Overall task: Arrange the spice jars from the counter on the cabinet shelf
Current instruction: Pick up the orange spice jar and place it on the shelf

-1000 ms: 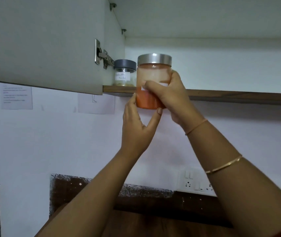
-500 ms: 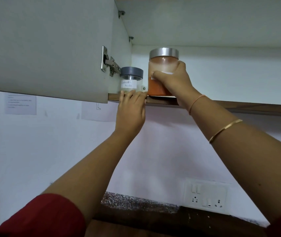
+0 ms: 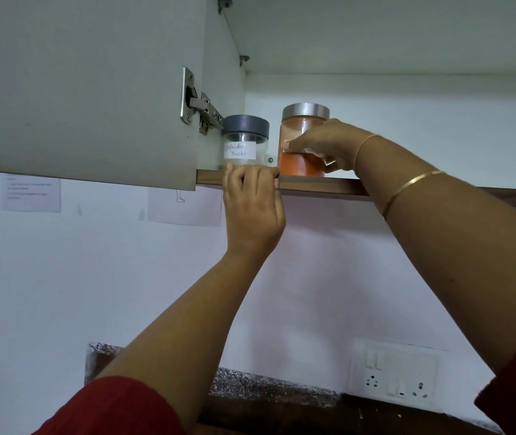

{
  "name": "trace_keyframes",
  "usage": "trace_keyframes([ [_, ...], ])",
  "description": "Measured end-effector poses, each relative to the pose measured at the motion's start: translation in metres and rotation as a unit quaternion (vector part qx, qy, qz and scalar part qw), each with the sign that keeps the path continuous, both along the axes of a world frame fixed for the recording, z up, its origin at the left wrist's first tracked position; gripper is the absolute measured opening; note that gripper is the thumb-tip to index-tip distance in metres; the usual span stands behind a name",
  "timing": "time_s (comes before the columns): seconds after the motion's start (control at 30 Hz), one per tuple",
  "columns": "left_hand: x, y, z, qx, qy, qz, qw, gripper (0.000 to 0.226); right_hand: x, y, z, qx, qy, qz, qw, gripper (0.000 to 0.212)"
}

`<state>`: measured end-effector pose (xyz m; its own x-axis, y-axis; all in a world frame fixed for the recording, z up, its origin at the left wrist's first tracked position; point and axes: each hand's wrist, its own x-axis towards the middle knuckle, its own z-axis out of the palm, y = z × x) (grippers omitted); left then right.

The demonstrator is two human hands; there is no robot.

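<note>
A tall jar of orange-red powder (image 3: 297,164) with a silver lid stands on the cabinet shelf (image 3: 322,186). My right hand (image 3: 329,146) grips its side, fingers wrapped across the label. To its left sits a shorter clear jar (image 3: 244,142) with a grey lid and a label reading coriander powder. My left hand (image 3: 252,202) holds the shelf's front edge just below that short jar, fingers hooked over the lip. The counter and any other jars are out of view.
The open cabinet door (image 3: 77,89) hangs at the left with its metal hinge (image 3: 200,111) beside the short jar. Shelf space stretches to the right of the tall jar. A switch and socket panel (image 3: 398,376) is on the wall below.
The orange jar went from held in front of the shelf edge to standing on the shelf. My left hand left the jar's base and took hold of the shelf edge.
</note>
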<state>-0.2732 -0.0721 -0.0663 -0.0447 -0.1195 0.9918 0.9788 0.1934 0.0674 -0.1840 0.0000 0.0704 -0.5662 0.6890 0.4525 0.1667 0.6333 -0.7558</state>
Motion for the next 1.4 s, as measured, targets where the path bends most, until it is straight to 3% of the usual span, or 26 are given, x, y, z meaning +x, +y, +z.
trace_keyframes([
  [0.17,-0.005,0.007,0.000,0.022,0.012,0.000,1.000,0.025,-0.016,0.011,0.007,0.003,-0.085,-0.006,0.996,0.064],
  [0.33,-0.008,0.013,0.000,0.040,0.015,-0.009,0.999,0.028,-0.028,0.016,0.012,0.010,-0.137,-0.019,0.990,0.065],
  [0.67,-0.008,0.012,0.000,0.034,0.014,-0.018,0.999,0.027,-0.037,0.023,0.005,0.049,-0.106,-0.022,0.993,0.071],
  [1.0,0.006,-0.011,0.003,-0.039,-0.007,-0.005,0.999,0.022,-0.005,-0.013,-0.005,0.086,-0.291,-0.048,0.952,0.047],
  [1.1,0.010,-0.021,0.006,-0.075,-0.026,-0.016,0.997,0.023,0.006,-0.027,-0.008,0.111,-0.270,-0.059,0.955,0.047],
  [1.23,0.019,-0.030,0.007,-0.109,-0.052,-0.020,0.992,0.026,0.013,-0.033,-0.030,0.201,-0.108,-0.131,0.965,0.019],
  [1.4,0.025,-0.036,0.007,-0.155,-0.061,-0.001,0.986,0.030,0.015,-0.042,-0.074,0.399,0.039,-0.207,0.892,0.028],
])
